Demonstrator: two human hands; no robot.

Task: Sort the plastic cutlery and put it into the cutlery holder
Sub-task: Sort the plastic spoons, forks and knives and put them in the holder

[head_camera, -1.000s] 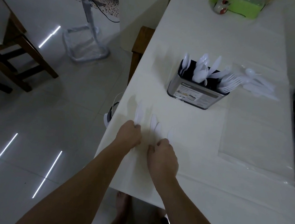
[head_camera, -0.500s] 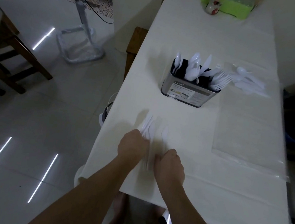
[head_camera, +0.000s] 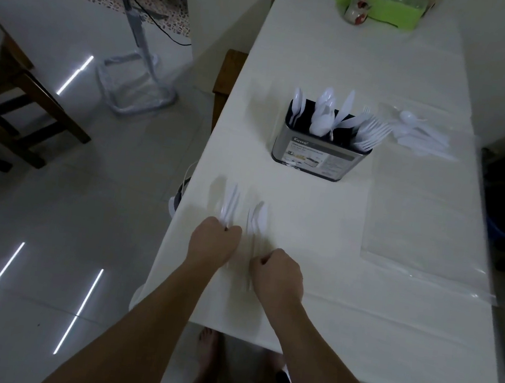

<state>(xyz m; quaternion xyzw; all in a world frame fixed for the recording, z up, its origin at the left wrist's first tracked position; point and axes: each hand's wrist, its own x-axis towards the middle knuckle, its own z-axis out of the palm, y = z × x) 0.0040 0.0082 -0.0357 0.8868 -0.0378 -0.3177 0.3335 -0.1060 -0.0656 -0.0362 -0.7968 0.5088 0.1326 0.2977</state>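
Plastic cutlery, white, sits in three places around the cutlery holder (head_camera: 320,155), our landmark on the white table (head_camera: 388,317). Inside the holder: spoons (head_camera: 322,117) stand bowl-up in the left and middle slots, a knife (head_camera: 346,107) leans among them, and forks (head_camera: 371,134) fan out of the right-hand slot, tines up and tilted right. The holder is a metal box with a dark inner liner and a printed label on its near face.

Just right of the holder, a loose pile of cutlery (head_camera: 421,138) lies flat on clear plastic sheet (head_camera: 423,229).

Nearer than the holder, toward the table's near-left edge, both hands are at work. The left hand (head_camera: 213,243) has its fingers curled around a bunch of forks (head_camera: 230,203), tines pointing toward the holder. The right hand (head_camera: 276,272) is fisted too, fingers curled on the handles of spoons (head_camera: 259,215), bowls pointing toward the holder. Motion blur softens both bunches, so a count is not possible.

Far beyond the holder, a green container (head_camera: 388,8) with a small mug (head_camera: 357,9) in front. Left of the table, tiled floor, a wooden chair (head_camera: 19,98) and a fan stand (head_camera: 140,62).
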